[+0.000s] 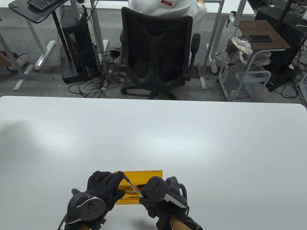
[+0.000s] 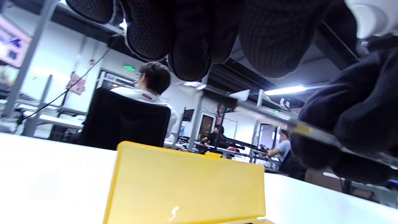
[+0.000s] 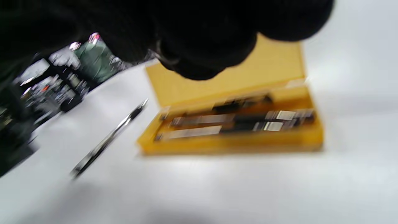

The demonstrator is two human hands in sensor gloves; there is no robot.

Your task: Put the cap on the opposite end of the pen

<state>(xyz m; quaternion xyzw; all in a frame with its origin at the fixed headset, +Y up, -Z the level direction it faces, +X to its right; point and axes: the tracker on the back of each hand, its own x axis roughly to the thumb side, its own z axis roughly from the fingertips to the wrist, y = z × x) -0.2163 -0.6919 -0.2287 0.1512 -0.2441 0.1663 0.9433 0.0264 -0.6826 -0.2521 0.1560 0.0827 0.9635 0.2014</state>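
**Pen held over the open case**

Both hands hold the pen (image 1: 132,186) above the yellow case (image 1: 144,174), at the desk's (image 1: 153,134) 6 o'clock edge. The left hand (image 1: 105,189) fingers pinch its far end; the right hand (image 1: 156,203) grips the near end. A misaligned cap could slip and fall into the case. The pen looks slim, dark and silvery; the cap cannot be made out.

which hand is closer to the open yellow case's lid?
Left. The left hand reaches over the yellow case, its fingertips at the lid's left end. The right hand sits at the case's right front corner, holding the pen.
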